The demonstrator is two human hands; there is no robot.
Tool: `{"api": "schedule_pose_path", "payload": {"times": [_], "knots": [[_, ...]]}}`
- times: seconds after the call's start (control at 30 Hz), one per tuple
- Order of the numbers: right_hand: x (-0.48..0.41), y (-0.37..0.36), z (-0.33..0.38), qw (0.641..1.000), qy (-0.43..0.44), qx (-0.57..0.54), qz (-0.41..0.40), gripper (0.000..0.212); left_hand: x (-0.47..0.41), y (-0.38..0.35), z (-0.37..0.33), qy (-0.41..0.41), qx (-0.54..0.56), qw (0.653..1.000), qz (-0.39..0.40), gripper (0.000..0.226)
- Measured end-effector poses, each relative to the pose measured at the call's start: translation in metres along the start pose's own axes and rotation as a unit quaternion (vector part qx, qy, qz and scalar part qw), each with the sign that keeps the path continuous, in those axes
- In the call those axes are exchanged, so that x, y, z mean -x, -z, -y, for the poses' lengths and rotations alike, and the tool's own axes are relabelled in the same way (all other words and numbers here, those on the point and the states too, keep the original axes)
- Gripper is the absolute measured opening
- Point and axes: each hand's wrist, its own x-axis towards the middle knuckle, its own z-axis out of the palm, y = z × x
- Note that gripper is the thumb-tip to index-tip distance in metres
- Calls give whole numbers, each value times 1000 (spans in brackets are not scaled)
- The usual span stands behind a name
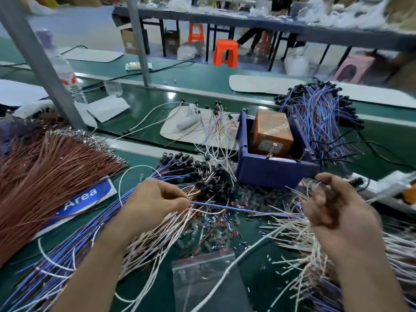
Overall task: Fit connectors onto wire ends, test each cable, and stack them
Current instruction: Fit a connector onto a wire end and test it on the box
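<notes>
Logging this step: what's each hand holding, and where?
Left hand pinches the blue wire by its insulation; right hand, blurred, seems to grip its connector end.

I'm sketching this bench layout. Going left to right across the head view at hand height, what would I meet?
Brown wire bundle → blue "Area" sign → left hand → blue wire → right hand.

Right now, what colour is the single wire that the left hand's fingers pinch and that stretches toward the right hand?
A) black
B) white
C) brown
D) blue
D: the left hand pinches a blue wire at its fingertips, and that wire runs straight across to the right hand.
</notes>
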Motion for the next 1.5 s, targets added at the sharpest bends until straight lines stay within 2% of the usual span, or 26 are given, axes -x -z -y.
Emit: {"api": "schedule_pose_path", "payload": {"times": [0.07, 0.13, 0.2, 0.27, 0.3, 0.37, 0.43, 0.57, 0.63, 0.73, 0.83, 0.9, 0.97, 1.07, 1.2, 1.27, 1.33, 1.37, 1.43, 1.5], "knots": [[6, 5, 3, 981, -7, 186, 48, 29, 4, -10, -9, -27, -10, 1000, -4, 18], [14, -1, 1, 927, 3, 351, 136, 30, 11, -26, -22, -60, 36, 996, 63, 10], [24, -14, -4, 876, 6, 433, 213, 24, 17, -44, -37, -91, 82, 985, 125, 3], [32, -27, -13, 847, -7, 464, 258, 14, 18, -61, -47, -119, 93, 979, 136, 12], [35, -29, -17, 844, -5, 469, 261, 21, 19, -68, -51, -126, 93, 979, 127, 13], [34, -27, -20, 867, -4, 443, 226, 25, 17, -75, -54, -128, 94, 983, 96, 11], [32, -18, -20, 899, -20, 396, 186, 17, 15, -77, -54, -120, 106, 984, 76, 7], [33, -7, -23, 928, -41, 327, 172, 20, 12, -77, -51, -102, 181, 971, 121, 1], [34, -2, -23, 948, -47, 281, 138, 25, 10, -74, -46, -81, 218, 969, 85, 7], [31, 12, -18, 970, -42, 228, 73, 28, 10, -72, -39, -40, 261, 964, 12, 3], [29, 21, -15, 976, -24, 209, 51, 26, 12, -86, -41, -36, 181, 982, 35, 24], [31, 20, -17, 978, -13, 204, 44, 24, 15, -99, -50, -45, 126, 990, 52, 23], [33, 15, -20, 979, -1, 201, 40, 20, 19, -116, -64, -48, 142, 986, 75, 19], [33, 11, -25, 977, 12, 209, 38, 22, 22, -139, -84, -43, 257, 963, 66, 16], [31, 13, -24, 975, 12, 216, 42, 21, 14, -152, -95, 24, 411, 911, 22, 4], [30, 15, -23, 977, 7, 210, 44, 18, 8, -148, -92, 47, 447, 893, 29, 11], [29, 20, -21, 980, 1, 194, 37, 17, 1, -140, -87, 95, 505, 858, -5, 18], [28, 23, -20, 982, -2, 185, 30, 17, -3, -135, -83, 107, 505, 856, -31, 19], [26, 29, -18, 985, -6, 174, 17, 16, -6, -129, -79, 93, 400, 910, -52, 17], [22, 31, -20, 985, -7, 169, 6, 17, -2, -135, -79, 59, 276, 959, -19, 13]]}}
